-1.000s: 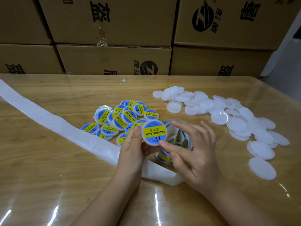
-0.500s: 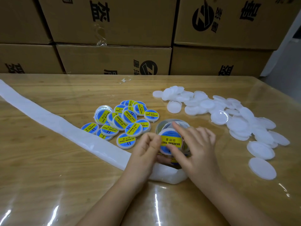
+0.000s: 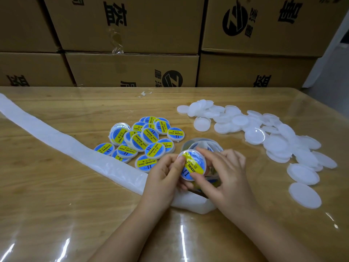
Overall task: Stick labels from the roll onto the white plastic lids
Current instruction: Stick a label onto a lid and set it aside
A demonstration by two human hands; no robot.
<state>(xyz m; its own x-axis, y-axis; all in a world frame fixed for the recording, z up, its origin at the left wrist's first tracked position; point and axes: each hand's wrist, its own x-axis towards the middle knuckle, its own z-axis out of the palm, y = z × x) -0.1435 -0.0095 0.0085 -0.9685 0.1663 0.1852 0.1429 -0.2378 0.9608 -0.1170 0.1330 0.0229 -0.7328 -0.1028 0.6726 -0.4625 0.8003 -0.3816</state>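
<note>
Packing workshop or stockroom: stacked printed cartons [image 3: 132, 25] behind wooden worktable [image 3: 56, 205], loose lids [image 3: 279, 140] in bulk.

left hand [image 3: 164, 176] pinches lid [image 3: 194, 166] | right hand [image 3: 227, 174] pinches lid, fingers curled

The labelled lids [image 3: 149, 137] are blue with a yellow band and dark lettering. The plain lids [image 3: 279, 140] are white, the backing strip [image 3: 56, 140] white, the worktop [image 3: 56, 205] tan woodgrain, the cartons [image 3: 132, 69] brown with black print.

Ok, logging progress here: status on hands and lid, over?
Left hand grips the lid at its left edge. Right hand pinches it top and bottom; face already labelled. Lid sits over the label roll. Nothing in the way.
</note>
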